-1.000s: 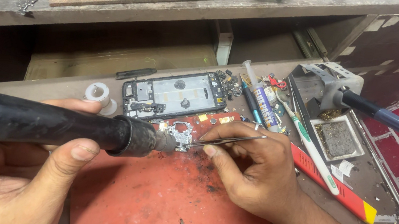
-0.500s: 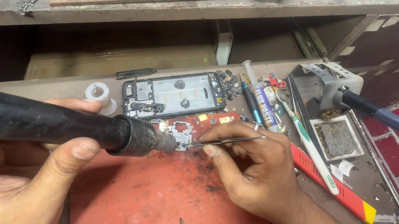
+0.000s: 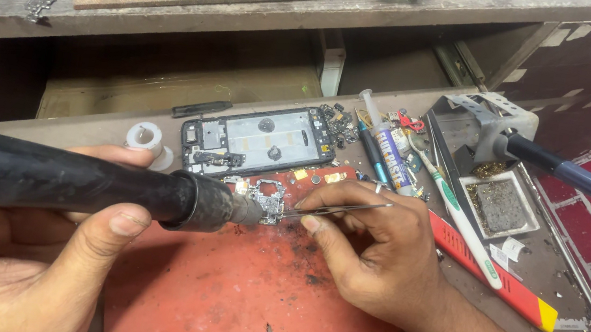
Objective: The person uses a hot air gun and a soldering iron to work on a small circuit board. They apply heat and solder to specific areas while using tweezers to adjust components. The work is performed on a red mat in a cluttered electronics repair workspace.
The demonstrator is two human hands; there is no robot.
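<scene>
red mat [image 3: 225, 298] | left hand [image 3: 3, 237] grips hot-air wand [image 3: 69, 180] | right hand [image 3: 369, 250] pinches tweezers [image 3: 340, 209]

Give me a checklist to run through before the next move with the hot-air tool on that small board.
1. Left hand grips thick black hot-air handle: ok.
2. Nozzle aimed at small green circuit board: ok.
3. Right hand pinches thin metal tweezers, tips at the board: ok.
4. Board lies on red work mat: ok.
5. Opened black phone frame apart from nozzle: ok.
6. Air running or heat level: cannot tell.
</scene>
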